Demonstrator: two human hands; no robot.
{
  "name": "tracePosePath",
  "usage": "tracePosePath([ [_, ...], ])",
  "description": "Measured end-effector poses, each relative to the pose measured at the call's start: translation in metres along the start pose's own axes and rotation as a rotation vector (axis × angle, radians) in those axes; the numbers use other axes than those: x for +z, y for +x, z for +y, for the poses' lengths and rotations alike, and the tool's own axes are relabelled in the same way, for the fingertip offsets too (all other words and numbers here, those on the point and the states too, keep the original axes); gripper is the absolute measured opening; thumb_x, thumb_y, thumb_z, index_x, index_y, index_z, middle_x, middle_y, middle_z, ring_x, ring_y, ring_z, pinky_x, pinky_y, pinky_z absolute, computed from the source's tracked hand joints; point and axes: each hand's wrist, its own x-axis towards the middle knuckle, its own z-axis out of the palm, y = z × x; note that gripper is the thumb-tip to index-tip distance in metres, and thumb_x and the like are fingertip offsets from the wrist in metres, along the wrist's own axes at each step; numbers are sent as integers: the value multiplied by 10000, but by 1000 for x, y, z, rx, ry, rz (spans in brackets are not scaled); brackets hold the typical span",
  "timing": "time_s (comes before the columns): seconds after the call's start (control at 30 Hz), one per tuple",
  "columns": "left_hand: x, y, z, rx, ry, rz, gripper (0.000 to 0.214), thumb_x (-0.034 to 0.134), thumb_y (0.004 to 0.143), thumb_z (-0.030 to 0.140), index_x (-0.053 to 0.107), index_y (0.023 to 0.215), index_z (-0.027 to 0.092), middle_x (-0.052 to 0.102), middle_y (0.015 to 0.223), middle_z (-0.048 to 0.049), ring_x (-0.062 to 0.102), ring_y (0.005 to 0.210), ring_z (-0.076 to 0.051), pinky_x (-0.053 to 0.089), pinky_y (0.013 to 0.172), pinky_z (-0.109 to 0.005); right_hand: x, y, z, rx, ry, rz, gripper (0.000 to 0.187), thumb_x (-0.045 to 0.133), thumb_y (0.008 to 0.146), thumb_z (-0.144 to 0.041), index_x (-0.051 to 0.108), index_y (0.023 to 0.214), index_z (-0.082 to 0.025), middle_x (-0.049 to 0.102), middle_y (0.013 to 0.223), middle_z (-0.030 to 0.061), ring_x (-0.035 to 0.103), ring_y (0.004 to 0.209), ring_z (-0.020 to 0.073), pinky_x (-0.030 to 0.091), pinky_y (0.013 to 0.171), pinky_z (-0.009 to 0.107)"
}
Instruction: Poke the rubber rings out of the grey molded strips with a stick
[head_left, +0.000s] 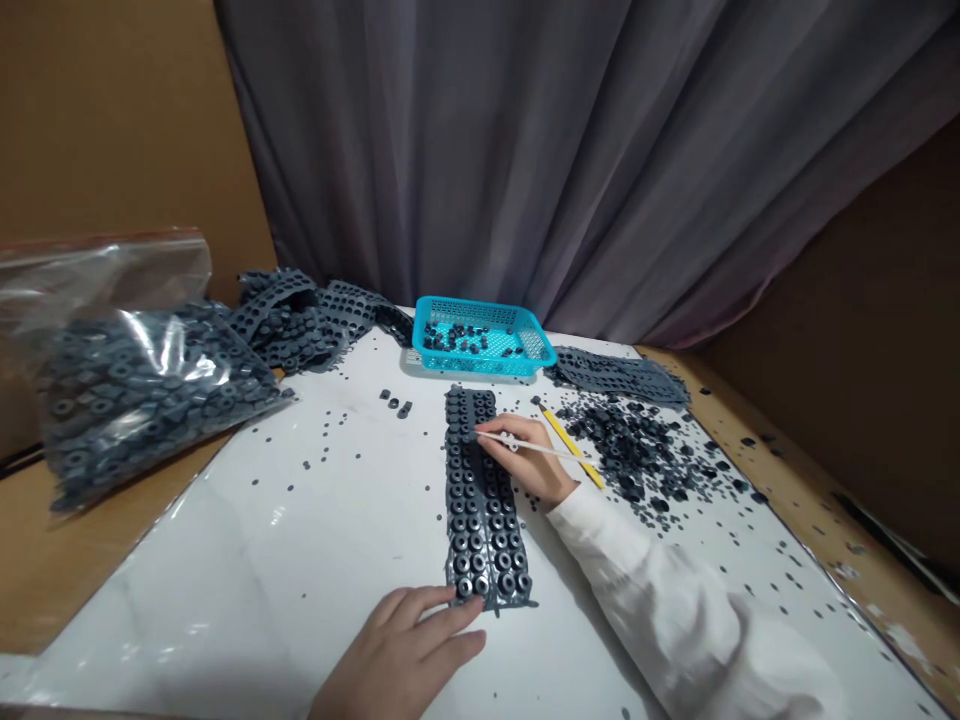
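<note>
Head view: a black strip point(480, 500) lies on the worktop point(337, 520). The right hand point(531, 455) pinches a white tool point(559, 453) in its fingers, the tip at the strip's far half; the left hand point(401, 640), fingers spread, touches its near end. Tool work on the strip seems in hand; the next move likely calls for a still strip and exact aim.
</note>
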Motion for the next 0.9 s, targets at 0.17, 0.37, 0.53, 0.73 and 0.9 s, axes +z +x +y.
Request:
tracePosePath([
  [0.17,3,-1,-2,12,7,24,356,465,930,354,512,1281,319,546,1365,1,519,1158,-222,437,953,-325,14,-4,4,-162,8,-124,203,557,890,-334,699,926,-193,730,884,100,685,820,195,548,763,328],
  [0.37,3,-1,-1,9,-9,17,351,425,943,388,512,1276,314,549,1362,-2,518,1161,-228,440,947,-330,14,-6,9,-211,-19,-139,197,542,904,-320,691,940,-196,722,879,100,673,821,194,548,765,332],
  [0.53,2,-1,1,4,-31,5,404,462,915,458,507,1288,311,543,1367,-19,511,1160,-242,433,955,-335,13,-4,8,-255,-122,-146,202,505,929,-306,670,971,-198,709,930,106,659,868,205,547,798,365],
  [0.73,4,0,-1,15,0,31,360,488,908,321,516,1267,311,537,1373,16,502,1167,-216,428,953,-324,12,8,16,-406,-379,-282,177,483,945,-231,623,1043,-188,637,1242,120,547,1212,241,479,979,438],
  [0.9,4,1,0,-9,-14,-15,396,499,886,253,500,1274,332,521,1390,31,502,1175,-211,427,946,-332,13,18,19,-451,-477,-334,186,461,959,-221,620,1040,-169,669,1197,117,645,1066,248,511,889,422],
])
